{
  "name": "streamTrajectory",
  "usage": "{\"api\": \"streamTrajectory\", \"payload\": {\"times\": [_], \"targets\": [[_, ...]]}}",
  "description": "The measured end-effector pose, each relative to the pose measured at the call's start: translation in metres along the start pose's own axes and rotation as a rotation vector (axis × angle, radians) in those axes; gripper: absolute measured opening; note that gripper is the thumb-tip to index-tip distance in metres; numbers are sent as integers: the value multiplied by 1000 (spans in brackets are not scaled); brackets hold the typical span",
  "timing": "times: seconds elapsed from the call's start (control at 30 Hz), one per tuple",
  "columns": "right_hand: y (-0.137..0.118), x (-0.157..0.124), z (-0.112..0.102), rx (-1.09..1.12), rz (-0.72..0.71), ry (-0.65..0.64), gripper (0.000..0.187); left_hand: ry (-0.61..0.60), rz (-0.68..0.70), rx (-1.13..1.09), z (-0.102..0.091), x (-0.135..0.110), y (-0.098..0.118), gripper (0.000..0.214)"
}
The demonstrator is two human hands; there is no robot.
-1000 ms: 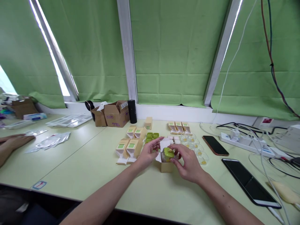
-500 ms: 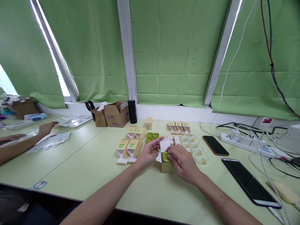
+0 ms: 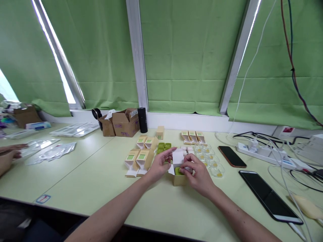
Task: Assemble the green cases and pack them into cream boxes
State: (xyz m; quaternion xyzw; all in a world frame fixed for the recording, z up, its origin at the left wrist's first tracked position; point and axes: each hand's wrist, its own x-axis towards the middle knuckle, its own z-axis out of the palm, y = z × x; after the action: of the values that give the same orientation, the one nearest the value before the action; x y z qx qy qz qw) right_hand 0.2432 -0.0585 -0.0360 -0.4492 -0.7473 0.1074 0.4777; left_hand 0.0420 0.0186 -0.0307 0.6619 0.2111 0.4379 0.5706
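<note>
A small cardboard box (image 3: pixel 179 181) with its white lid flap (image 3: pixel 178 157) raised stands in front of me. A green square container (image 3: pixel 177 171) sits down inside its opening, partly hidden by fingers. My left hand (image 3: pixel 160 165) is at the box's left side, thumb and fingers curled about its flaps. My right hand (image 3: pixel 198 172) reaches in from the right, with thumb and fingertips closed on the green container. Behind the box are several more green containers (image 3: pixel 164 146). Several kraft boxes (image 3: pixel 143 158) with open white flaps lie to the left.
Clear plastic cases (image 3: pixel 217 170) with yellow centres lie right of my hands. Beyond are kraft boxes (image 3: pixel 193 137), a black cylinder (image 3: pixel 142 120) and a carton (image 3: pixel 125 123). Two phones (image 3: pixel 270 196) and a power strip (image 3: pixel 264 155) are at right. A co-worker's hands (image 3: pixel 11 154) are far left.
The green container has sunk lower into the small box, with my right fingertips following it. My left hand has hardly moved. The co-worker's arm has drawn back to the left.
</note>
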Motion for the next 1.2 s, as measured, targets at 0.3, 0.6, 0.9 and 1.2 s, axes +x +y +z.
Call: {"api": "streamTrajectory", "payload": {"times": [0.3, 0.6, 0.9, 1.2], "targets": [[-1, 3, 0, 70, 98, -7, 18, 3, -4, -3, 1, -1, 1, 77], [1, 2, 1, 81, 90, 12, 17, -4, -4, -2, 0, -1, 1, 76], [2, 4, -4, 181, 178, 215, 23, -13, -17, -89, 0, 0, 2, 63], [6, 4, -2, 141, 224, 253, 17, 18, 10, -86, 2, -1, 1, 59]]}}
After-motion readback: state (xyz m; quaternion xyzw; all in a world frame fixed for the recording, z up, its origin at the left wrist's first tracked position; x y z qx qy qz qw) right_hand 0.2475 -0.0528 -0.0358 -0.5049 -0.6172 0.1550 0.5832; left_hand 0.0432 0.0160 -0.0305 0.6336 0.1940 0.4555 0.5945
